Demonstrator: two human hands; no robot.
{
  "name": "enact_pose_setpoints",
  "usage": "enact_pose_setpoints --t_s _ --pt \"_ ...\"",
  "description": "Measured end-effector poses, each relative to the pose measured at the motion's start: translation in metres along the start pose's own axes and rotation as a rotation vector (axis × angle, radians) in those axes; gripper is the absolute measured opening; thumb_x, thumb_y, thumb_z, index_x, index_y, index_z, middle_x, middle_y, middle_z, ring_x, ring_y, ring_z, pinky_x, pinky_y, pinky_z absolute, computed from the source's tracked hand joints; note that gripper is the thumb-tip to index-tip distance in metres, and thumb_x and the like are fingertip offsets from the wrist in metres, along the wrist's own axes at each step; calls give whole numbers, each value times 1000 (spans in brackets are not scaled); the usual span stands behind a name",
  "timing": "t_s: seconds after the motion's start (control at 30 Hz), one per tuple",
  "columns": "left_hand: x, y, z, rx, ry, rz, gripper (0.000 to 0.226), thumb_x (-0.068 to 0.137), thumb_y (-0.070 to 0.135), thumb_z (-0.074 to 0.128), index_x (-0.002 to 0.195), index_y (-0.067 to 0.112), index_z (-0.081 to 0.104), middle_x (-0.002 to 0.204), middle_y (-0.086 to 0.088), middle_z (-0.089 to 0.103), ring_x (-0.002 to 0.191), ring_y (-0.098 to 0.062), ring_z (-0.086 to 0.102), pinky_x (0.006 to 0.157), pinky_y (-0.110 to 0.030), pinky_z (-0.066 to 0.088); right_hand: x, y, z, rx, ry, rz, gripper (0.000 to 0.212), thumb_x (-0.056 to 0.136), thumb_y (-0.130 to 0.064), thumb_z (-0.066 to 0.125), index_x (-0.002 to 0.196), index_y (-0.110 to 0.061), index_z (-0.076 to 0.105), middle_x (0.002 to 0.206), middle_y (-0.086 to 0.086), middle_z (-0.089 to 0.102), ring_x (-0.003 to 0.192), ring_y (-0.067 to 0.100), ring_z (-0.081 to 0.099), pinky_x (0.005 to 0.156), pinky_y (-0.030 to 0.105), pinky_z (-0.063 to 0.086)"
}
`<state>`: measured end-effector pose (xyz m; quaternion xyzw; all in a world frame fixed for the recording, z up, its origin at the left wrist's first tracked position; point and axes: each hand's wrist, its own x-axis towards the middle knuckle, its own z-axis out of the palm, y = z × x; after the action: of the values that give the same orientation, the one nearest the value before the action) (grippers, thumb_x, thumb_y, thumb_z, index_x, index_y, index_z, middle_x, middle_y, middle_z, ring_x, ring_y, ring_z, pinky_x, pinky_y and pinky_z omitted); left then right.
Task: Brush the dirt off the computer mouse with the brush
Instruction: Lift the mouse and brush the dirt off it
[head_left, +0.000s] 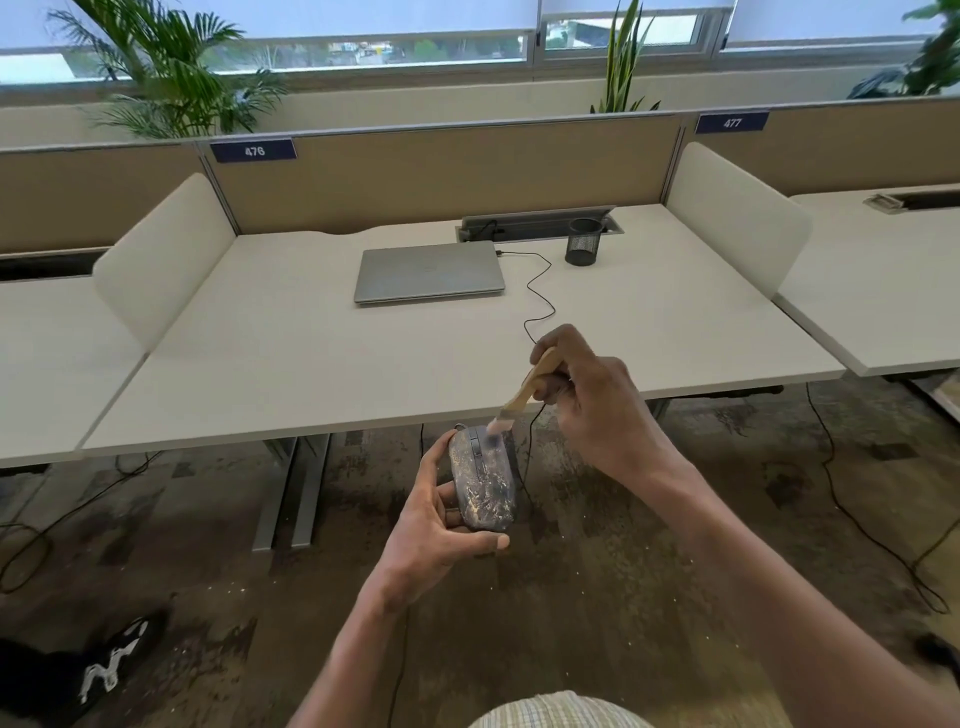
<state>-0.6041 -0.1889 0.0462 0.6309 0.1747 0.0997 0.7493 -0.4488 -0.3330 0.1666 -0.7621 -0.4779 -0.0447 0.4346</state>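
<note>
- so the person's holding the computer mouse (483, 480) up in the air in front of the desk (363, 364), over the floor, not resting on anything
- left hand (441, 525) cups it from the side, fingers (434, 467) curled round the left edge and the thumb hooked under the near end
- right hand (587, 400) has its fingers clamped on the wooden handle of the brush (524, 389), bristles down on the far end of the mouse, just beside the scroll wheel
- bristle tip is blurry, so probably mid-stroke
- progress-wise: looks early. Most of the top shell is caked in pale dusty gunk, esp. the near half
- the bit right under the bristles looks a little darker/cleaner, but honestly hard to tell
- what's left: pretty much the whole back and the sides, can't see the underside at all
- mouse cable (540, 291) runs off toward the closed laptop (428, 273); pen cup (584, 241) sits near the back of the desk
</note>
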Motion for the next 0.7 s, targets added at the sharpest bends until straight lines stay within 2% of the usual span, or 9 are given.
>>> enact_pose_setpoints --t_s 0.1,0.23,0.43,0.57,0.7 --pt "1 1 -1 -31 0 5 122 66 -23 83 153 41 27 119 -16 75 106 -37 75 82 -40 64 -1 7 4 66 30 86 32 92 16 51 108 -12 50 86 -4 64 83 2 68 71 11 54" --pt "1 2 -2 -45 7 13 120 67 -25 81 151 41 27 117 -12 76 106 -36 75 81 -39 64 -12 10 7 137 30 157 36 90 18 49 103 -16 49 89 3 67 82 4 69 71 12 55" --pt "3 2 -3 -40 2 22 122 64 -23 84 152 41 27 115 -11 77 102 -36 76 80 -38 64 -8 19 9 302 232 319 30 94 12 54 102 -17 50 89 7 68 73 8 73 67 17 58" --pt "4 4 -4 -37 10 34 123 64 -21 84 154 38 25 114 -12 77 102 -35 76 81 -37 64 -19 26 15 361 174 415 26 96 8 54 100 -17 49 92 10 68 75 13 74 70 26 62" --pt "3 3 -4 -12 15 31 124 63 -18 85 156 36 24 118 -16 74 104 -35 76 81 -36 63 -23 29 9 378 166 464 23 97 6 54 104 -15 50 94 11 69 76 14 75 71 30 63"
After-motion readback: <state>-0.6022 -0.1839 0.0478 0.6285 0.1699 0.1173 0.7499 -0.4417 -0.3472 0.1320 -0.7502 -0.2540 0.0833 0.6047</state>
